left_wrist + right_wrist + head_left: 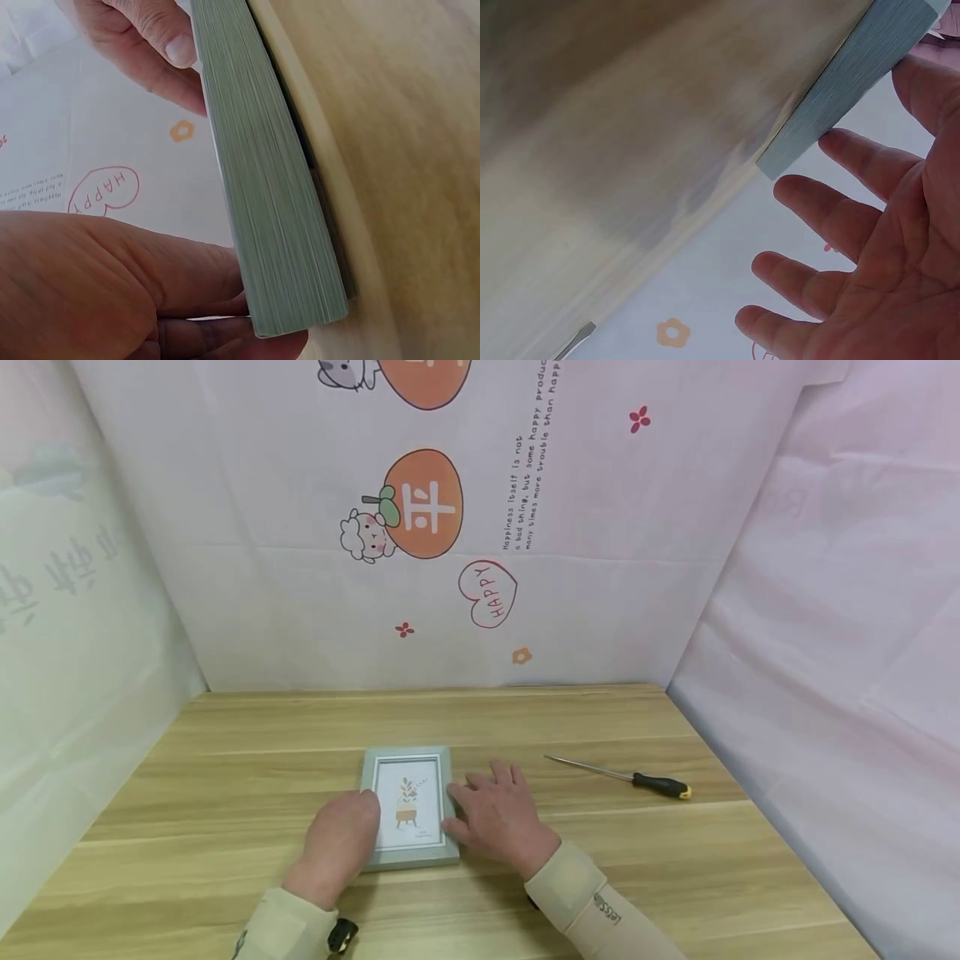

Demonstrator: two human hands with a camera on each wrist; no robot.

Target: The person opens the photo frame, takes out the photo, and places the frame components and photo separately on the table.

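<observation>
A picture frame [429,806] with a pale green border lies face up on the wooden table. Its print [405,814] shows a potted plant. My left hand [341,835] grips the frame's left side, with thumb and fingers about the edge in the left wrist view; its fingertips are partly hidden. On the opposite side, my right hand [498,814] touches the right edge with spread fingers and thumb. From the right wrist, the fingers [829,214] look nearly straight, some resting at the frame's side [840,90] and others apart from it.
A screwdriver [630,778] with a black and yellow handle lies on the table [600,877] to the right, its tip toward the frame. White printed cloth [592,593] walls off the back and both sides.
</observation>
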